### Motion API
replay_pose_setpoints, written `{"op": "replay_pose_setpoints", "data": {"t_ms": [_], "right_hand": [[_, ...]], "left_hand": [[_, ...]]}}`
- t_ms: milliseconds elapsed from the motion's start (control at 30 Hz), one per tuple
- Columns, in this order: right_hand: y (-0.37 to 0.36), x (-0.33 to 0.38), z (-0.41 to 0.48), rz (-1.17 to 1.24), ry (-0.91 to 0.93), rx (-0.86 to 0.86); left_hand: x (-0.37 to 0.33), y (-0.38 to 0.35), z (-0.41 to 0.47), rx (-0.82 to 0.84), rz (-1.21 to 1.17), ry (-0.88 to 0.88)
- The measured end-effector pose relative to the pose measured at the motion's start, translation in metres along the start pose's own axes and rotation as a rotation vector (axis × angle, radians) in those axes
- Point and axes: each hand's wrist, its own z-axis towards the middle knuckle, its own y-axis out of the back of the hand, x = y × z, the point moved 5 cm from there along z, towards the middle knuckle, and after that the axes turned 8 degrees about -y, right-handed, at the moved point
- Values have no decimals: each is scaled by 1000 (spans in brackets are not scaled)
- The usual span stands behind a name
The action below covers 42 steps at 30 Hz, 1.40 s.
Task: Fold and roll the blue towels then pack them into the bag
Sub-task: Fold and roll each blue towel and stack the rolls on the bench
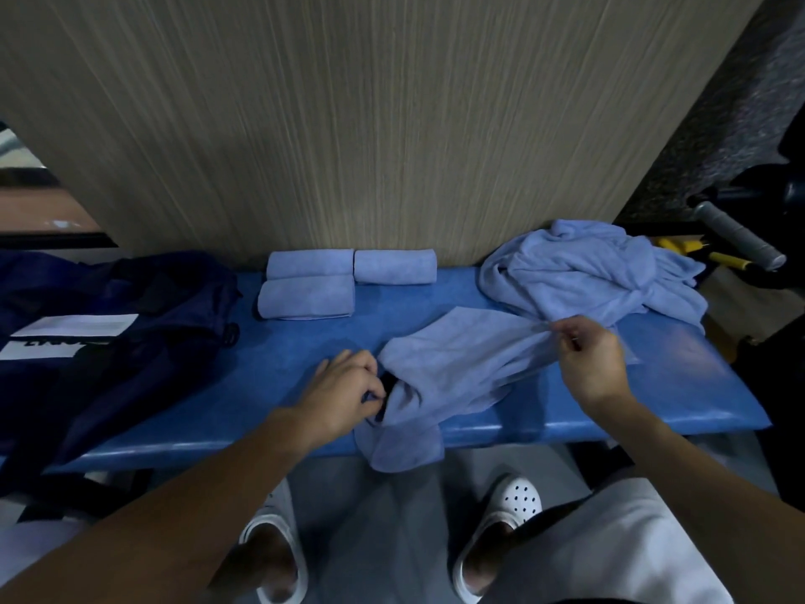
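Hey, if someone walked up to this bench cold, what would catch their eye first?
First, the hands at the middle of the blue bench: the left hand and right hand each pinch the loose blue towel, which is stretched between them with one end drooping over the front edge. Behind it, three rolled towels sit at the back. A heap of unfolded towels fills the right end, and the dark blue bag lies at the left.

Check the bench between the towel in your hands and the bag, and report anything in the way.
Nothing visible blocks it. Between the towel and the bag lies bare bench; the three rolled towels sit farther back.
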Motion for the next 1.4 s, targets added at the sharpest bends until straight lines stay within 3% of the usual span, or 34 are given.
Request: {"op": "replay_pose_setpoints", "data": {"t_ms": [67, 267, 333, 467, 633, 767, 1033, 1400], "right_hand": [[5, -3, 0, -20, -18, -1], [20, -2, 1, 26, -70, -67], [18, -3, 1, 66, -83, -56], [8, -10, 3, 163, -137, 12], [7, -11, 3, 185, -145, 27], [14, -6, 3, 201, -157, 11], [34, 19, 15, 248, -140, -35], [76, 75, 14, 383, -38, -66]], "left_hand": [[-5, 0, 1, -60, -50, -28], [12, 26, 6, -406, -520, 331], [13, 30, 9, -387, -613, 402], [6, 18, 9, -188, -844, 425], [-5, 25, 10, -178, -698, 213], [-12, 40, 12, -251, -715, 168], [-9, 93, 18, -532, -700, 268], [-15, 148, 0, -783, -977, 313]]}}
